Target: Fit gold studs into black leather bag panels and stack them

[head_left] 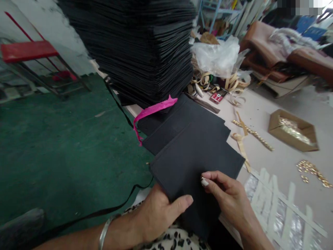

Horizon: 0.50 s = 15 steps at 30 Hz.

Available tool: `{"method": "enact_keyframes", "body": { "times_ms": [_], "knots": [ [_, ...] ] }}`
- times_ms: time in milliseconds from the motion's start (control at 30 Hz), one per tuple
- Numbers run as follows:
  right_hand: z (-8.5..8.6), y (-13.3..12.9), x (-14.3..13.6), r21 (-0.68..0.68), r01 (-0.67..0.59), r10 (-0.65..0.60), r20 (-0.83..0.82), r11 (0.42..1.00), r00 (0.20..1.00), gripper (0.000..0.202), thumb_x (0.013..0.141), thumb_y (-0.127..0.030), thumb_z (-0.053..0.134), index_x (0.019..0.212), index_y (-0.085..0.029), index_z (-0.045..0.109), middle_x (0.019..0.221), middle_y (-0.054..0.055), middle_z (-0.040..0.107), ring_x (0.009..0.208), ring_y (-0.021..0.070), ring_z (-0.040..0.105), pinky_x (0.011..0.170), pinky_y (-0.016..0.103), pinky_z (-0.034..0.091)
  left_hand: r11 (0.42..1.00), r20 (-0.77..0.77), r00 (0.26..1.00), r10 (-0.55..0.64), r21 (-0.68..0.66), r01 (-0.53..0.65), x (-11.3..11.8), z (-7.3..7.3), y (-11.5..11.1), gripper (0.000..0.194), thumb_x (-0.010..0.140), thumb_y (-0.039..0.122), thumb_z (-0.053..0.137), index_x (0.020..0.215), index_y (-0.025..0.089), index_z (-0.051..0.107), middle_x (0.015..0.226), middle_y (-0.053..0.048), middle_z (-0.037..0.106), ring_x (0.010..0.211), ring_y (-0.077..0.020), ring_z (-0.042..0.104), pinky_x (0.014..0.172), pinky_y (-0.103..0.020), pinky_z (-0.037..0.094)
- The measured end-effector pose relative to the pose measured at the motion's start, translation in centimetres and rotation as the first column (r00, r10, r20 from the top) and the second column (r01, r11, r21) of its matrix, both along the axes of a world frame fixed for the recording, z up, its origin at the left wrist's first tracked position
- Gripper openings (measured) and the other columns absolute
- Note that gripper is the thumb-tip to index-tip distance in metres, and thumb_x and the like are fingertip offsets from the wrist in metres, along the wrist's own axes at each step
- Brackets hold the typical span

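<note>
My left hand (166,210), with a silver bangle at the wrist, grips the lower left edge of a flat black panel (192,152), thumb on top and fingers hidden beneath. My right hand (226,192) is over the panel's lower right part, thumb and index finger pinched on a tiny shiny metal piece (202,178). More black panels (208,116) lie fanned out beneath and beyond the held one. A pink strip (156,108) lies at their upper left, by a tall stack of black pieces (145,52).
On the table (256,111) at right are a cardboard box (292,130) of wrapped pieces, loose gold pieces (312,172), a gold chain-like strip (253,135), and plastic packets with pale strips (286,208). Plastic bags (217,55) lie behind. A red-topped stand (30,50) is on the green floor.
</note>
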State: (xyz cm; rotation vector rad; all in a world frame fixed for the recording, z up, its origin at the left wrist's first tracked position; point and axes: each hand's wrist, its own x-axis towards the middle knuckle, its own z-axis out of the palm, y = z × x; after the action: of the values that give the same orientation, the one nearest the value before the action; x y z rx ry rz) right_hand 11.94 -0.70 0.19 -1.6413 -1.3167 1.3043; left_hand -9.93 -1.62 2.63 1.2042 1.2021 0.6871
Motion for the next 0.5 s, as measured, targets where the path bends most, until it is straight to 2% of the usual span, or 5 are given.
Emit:
{"method": "enact_keyframes", "body": {
  "times_ms": [167,333,433,500],
  "knots": [
    [0.4,0.8,-0.3,-0.014,0.01,-0.011,-0.094,1.0,0.996,0.026,0.083,-0.042,0.071,0.091,-0.018,0.075,0.073,0.0,0.068,0.065,0.013,0.058,0.062,0.026,0.048,0.994,0.151,0.987,0.049,-0.108,-0.032,1.5,-0.4,1.6,0.031,0.086,0.033,0.068,0.115,0.022,0.072,0.094,-0.003,0.076,0.113,-0.0239,0.062,0.113,-0.036,0.037],
    [0.5,1.5,-0.6,-0.047,0.034,-0.043,-0.196,0.998,0.98,0.025,0.078,-0.041,0.076,0.088,-0.018,0.076,0.073,0.0,0.067,0.061,0.0106,0.056,0.059,0.024,0.049,0.918,0.259,0.948,0.186,-0.389,-0.074,2.1,-0.8,1.9,0.023,0.079,0.043,0.073,0.08,0.02,0.075,0.068,-0.001,0.069,0.08,-0.0228,0.066,0.083,-0.033,0.052],
    [0.5,1.8,-0.7,-0.072,0.039,-0.056,-0.254,0.997,0.966,0.026,0.077,-0.042,0.078,0.088,-0.018,0.076,0.07,-0.001,0.065,0.061,0.0104,0.056,0.058,0.024,0.05,0.878,0.279,0.932,0.233,-0.472,-0.079,2.1,-1.1,1.7,0.029,0.074,0.048,0.077,0.063,0.021,0.07,0.047,0.001,0.055,0.068,-0.0207,0.063,0.069,-0.029,0.05],
    [0.5,2.0,-0.7,-0.081,0.041,-0.061,-0.261,0.996,0.964,0.026,0.077,-0.042,0.078,0.087,-0.019,0.076,0.07,-0.001,0.065,0.061,0.0101,0.056,0.058,0.023,0.051,0.859,0.282,0.929,0.241,-0.508,-0.068,2.1,-1.1,1.5,0.031,0.074,0.049,0.078,0.062,0.021,0.07,0.044,0.002,0.052,0.062,-0.0185,0.06,0.063,-0.027,0.048]
  ]
}}
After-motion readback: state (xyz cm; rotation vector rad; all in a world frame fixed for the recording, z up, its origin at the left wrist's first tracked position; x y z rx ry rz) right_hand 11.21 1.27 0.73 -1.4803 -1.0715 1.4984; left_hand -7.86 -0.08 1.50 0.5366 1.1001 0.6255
